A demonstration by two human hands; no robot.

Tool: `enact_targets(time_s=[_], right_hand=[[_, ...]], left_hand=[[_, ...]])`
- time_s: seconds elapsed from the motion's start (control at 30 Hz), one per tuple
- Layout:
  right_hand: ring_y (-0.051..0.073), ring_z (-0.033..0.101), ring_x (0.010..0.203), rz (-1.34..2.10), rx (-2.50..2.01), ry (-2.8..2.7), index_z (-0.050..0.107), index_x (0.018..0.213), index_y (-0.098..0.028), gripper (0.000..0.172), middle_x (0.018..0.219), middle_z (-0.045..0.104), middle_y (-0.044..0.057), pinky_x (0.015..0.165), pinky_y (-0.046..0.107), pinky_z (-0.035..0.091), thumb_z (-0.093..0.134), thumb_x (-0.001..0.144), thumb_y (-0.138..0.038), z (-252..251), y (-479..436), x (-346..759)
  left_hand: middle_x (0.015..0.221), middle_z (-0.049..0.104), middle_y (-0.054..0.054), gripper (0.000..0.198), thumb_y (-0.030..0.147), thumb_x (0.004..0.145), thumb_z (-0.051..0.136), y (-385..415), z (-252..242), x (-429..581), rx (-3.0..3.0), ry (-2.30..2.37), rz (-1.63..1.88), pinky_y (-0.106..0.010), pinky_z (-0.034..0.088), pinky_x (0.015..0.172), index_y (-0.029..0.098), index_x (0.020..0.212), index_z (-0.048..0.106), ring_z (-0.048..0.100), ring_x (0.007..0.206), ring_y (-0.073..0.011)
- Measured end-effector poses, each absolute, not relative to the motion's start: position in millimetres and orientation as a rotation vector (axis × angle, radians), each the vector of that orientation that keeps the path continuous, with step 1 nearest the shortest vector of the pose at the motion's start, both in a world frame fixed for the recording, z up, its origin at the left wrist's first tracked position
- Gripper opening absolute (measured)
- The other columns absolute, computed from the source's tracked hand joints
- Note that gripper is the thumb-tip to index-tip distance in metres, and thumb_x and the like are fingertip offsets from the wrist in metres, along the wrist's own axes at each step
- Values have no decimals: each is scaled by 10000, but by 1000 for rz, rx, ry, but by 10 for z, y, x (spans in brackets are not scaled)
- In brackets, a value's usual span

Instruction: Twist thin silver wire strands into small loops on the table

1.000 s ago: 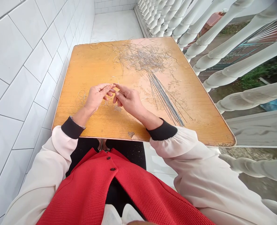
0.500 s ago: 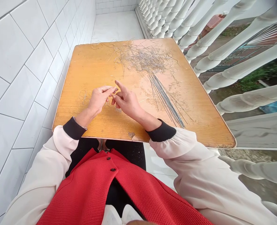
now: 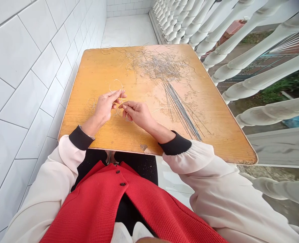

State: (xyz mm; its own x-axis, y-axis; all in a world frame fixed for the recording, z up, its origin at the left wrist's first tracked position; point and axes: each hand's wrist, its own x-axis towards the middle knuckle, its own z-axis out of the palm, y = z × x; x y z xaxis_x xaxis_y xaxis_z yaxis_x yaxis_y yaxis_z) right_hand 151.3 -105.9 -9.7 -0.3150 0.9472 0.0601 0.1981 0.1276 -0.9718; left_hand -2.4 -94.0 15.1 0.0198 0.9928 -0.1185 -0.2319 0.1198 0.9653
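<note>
A thin pale wire (image 3: 117, 80) arches up in a loop above my fingers. My left hand (image 3: 105, 107) pinches it between thumb and fingers. Close on its right, my right hand (image 3: 138, 114) is closed on the lower part of the same wire, the fingertips of both hands nearly touching. Small wire loops (image 3: 91, 103) lie on the wooden table (image 3: 98, 72) left of my left hand. Beyond my hands is a tangled heap of wire (image 3: 162, 64), and a bundle of straight dark wires (image 3: 183, 111) runs from it toward the table's front edge.
A white tiled wall (image 3: 25, 77) runs along the left side. White balusters (image 3: 255, 77) stand close beyond the table's right edge. My lap, in dark trousers and a red garment (image 3: 98, 199), is below the front edge.
My right index finger, raised before, has come down onto the wire. The wire loop now stands larger above my hands. The view has shifted slightly.
</note>
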Motion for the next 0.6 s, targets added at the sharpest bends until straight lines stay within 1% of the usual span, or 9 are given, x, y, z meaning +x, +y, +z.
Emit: enact_targets(time_s=[0.1,0.2,0.27,0.33,0.37,0.43,0.5,0.6], right_hand=[[54,420,426,1265,-1122,-1682,645,770,-174,247,545,573,-54,461,207,347,547,995,-147,-94,-1046,1499],[60,418,436,1263,-1162,-1706,703,822,-164,191,584,615,-43,462,226,321,587,972,-182,-113,-1019,1507],[62,418,455,1256,-1227,-1773,716,744,-160,205,582,622,-30,472,236,302,650,935,-196,-115,-993,1549],[61,386,460,1241,-1304,-1821,711,643,-157,243,536,590,-27,477,245,269,712,884,-188,-99,-954,1626],[59,366,459,1238,-1332,-1808,717,623,-156,242,521,580,-27,477,249,251,734,864,-181,-84,-930,1672],[56,349,458,1255,-1346,-1687,739,637,-154,200,531,599,-19,467,253,224,767,834,-169,-49,-878,1761],[50,358,460,1316,-1302,-1488,722,621,-153,202,551,609,-12,454,243,222,782,814,-139,-12,-833,1816],[37,413,463,1500,-1199,-1134,675,578,-148,278,571,597,-10,443,195,287,752,836,-80,21,-805,1800]], left_hand=[[752,728,-11,222,204,1040,653,-952,176,2,911,1044,1169,-155,327,486,123,862,757,498,530,-6],[654,650,25,256,158,1037,646,-950,193,4,920,1053,1186,-149,314,472,121,800,737,470,496,0],[623,613,41,258,142,1033,648,-943,214,-17,934,1071,1220,-142,314,472,124,789,729,459,491,1],[607,590,53,252,137,1030,652,-934,247,-51,933,1097,1254,-136,311,473,128,788,717,446,486,2],[602,580,57,259,131,1033,645,-930,265,-70,925,1108,1268,-134,308,473,128,782,708,438,483,4],[592,562,63,289,113,1047,610,-921,298,-101,907,1118,1282,-132,303,472,126,770,690,426,475,6],[592,553,65,304,110,1052,597,-914,316,-119,904,1123,1279,-132,303,471,127,759,675,422,472,7],[599,552,65,305,114,1051,602,-908,311,-120,918,1124,1254,-132,303,471,129,753,663,430,475,6]])
